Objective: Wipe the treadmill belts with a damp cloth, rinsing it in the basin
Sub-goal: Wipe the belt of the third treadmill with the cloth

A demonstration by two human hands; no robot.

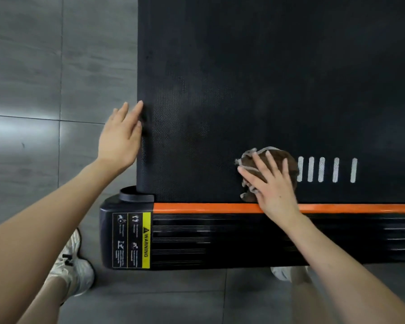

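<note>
Pressing flat on a bunched cloth (292, 166), the right hand (272, 183) keeps its fingers straight and spread, so it is open and curls round nothing. The cloth is brown with a pale, frayed-looking trim that shows at its left side. It lies on the belt (267, 78), close to the orange strip (197, 208). The hand covers most of it, so its long axis cannot be told.

Just to its right stands a row of white bars (322, 169), each upright in the frame, the row running along the strip.

The left hand (119, 139) is open too, fingers straight and touching the belt's left edge, where the surface curves down.

The belt is black and finely dotted, with faint dull patches (damp or dust, hard to say). It is cut off at the top and right.

Below the strip, a black ribbed rail (197, 242) runs left to right and carries a warning sticker (131, 240) with print too small to read. A pale shoe (73, 270) stands on the grey tiled floor (33, 90). A second shoe is mostly hidden behind the right forearm.
</note>
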